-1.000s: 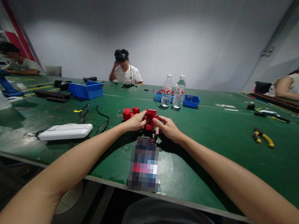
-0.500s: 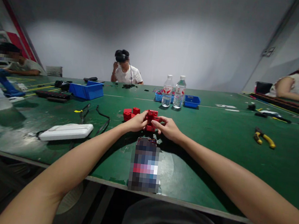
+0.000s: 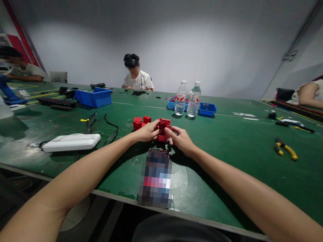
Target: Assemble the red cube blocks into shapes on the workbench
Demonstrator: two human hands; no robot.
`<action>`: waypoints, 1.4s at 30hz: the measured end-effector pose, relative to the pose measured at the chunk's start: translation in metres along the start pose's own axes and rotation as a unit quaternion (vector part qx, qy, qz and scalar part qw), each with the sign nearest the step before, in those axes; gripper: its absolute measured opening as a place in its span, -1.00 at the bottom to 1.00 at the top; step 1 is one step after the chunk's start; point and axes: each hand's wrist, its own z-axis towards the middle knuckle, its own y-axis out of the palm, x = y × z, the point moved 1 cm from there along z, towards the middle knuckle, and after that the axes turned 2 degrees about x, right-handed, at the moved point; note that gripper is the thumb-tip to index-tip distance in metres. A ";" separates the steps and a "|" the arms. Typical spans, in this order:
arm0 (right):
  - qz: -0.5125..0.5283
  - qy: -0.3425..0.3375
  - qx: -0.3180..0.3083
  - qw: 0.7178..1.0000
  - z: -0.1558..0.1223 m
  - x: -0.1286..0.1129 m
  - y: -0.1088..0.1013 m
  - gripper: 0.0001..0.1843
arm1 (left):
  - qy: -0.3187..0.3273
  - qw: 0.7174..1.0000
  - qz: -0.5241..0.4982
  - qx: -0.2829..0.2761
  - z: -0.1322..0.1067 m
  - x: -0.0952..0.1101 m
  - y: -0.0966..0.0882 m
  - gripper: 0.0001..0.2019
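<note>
Between my hands, a red blocky part (image 3: 165,123) stands on the green table (image 3: 231,175). My left hand (image 3: 148,131) grips its left side, fingers closed around the edge. From the right, my right hand (image 3: 180,138) pinches the same part with thumb and fingertips. Other red blocks (image 3: 138,122) lie just beyond my left hand and are partly covered by it. A phone (image 3: 157,178) with a blurred screen lies flat in front of me, close to the table's near edge.
Left of my forearm lies a white oblong device (image 3: 71,142) beside black straps (image 3: 111,127). Pliers (image 3: 286,148) rest at right. Two water bottles (image 3: 193,99) stand behind the red part, near a blue tray (image 3: 207,109). A blue bin (image 3: 93,97) sits back left. Other people sit around the table.
My right thumb and fingers have shifted slightly on the red part; my left hand has hardly moved. The person across the table has lowered a raised hand.
</note>
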 end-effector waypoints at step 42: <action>-0.023 -0.046 -0.072 0.996 0.003 0.004 -0.001 -0.44 | -0.008 0.997 -0.056 -0.049 0.000 0.010 0.001 -0.39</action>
